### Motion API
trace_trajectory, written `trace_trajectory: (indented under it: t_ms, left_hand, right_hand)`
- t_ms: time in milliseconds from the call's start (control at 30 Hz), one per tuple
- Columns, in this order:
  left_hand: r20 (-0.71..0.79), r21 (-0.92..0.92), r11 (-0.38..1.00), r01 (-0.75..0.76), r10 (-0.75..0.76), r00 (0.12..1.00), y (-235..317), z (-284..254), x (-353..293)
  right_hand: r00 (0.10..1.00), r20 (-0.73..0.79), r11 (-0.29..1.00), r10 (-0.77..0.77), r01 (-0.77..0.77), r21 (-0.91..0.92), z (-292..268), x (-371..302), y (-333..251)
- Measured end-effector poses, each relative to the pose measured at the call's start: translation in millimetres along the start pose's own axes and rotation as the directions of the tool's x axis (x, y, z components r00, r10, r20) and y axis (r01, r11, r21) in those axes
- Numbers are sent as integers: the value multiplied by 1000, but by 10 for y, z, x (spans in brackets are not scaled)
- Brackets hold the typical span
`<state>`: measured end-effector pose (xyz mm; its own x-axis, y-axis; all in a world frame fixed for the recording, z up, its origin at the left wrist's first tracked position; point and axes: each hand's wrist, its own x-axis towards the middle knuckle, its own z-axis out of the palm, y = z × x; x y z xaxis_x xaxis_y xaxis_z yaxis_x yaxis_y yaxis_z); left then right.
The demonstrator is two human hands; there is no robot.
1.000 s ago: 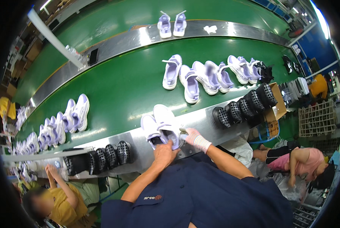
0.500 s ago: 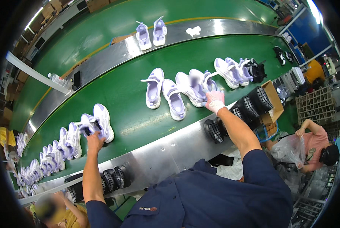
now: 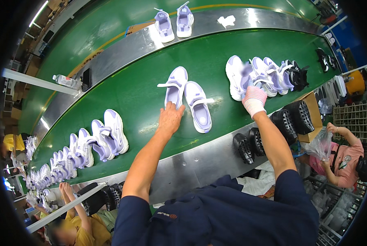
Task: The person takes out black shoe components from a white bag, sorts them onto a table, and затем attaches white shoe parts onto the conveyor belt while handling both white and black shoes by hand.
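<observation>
My bare left hand (image 3: pixel 170 118) reaches over the belt, its fingers curled at the heel of a white and lilac sneaker (image 3: pixel 178 78). The hand hides that heel. Just right of it lies the matching sneaker (image 3: pixel 199 108), its strap sticking out sideways. My right hand (image 3: pixel 255 99) wears a pink and white striped glove with bluish fingertips. It is closed on the heel end of another white and lilac sneaker (image 3: pixel 235 78), which stands close against a row of similar sneakers (image 3: pixel 277 76). The glove covers part of the shoe.
On the green belt (image 3: pixel 146 94), a long sneaker row (image 3: pixel 81 147) runs left, black shoes (image 3: pixel 297 74) right. Black perforated shoe forms (image 3: pixel 243 148) line the metal near edge. A sneaker pair (image 3: pixel 185 19), bottle (image 3: pixel 65 80) and phone (image 3: pixel 86 79) sit on the far ledge. Co-workers flank me.
My left hand has left the sneakers in the left row and come right to the heel of a middle sneaker. My right hand has slid its sneaker pair right, against the other shoes.
</observation>
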<state>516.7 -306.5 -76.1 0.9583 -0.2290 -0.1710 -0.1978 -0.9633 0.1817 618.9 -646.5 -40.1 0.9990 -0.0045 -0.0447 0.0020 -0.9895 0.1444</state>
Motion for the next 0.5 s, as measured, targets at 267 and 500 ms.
trace_trajectory:
  t_ms: [267, 500]
  left_hand:
    - [30, -229, 971, -70, 79, 996, 281, -4, -471]
    - [29, -329, 942, 64, -57, 998, 817, -60, -1842]
  right_hand:
    - [879, 293, 886, -377, 250, 392, 458, -1292, -1299]
    - [803, 207, 756, -559, 391, 525, 61, -2543, -1198]
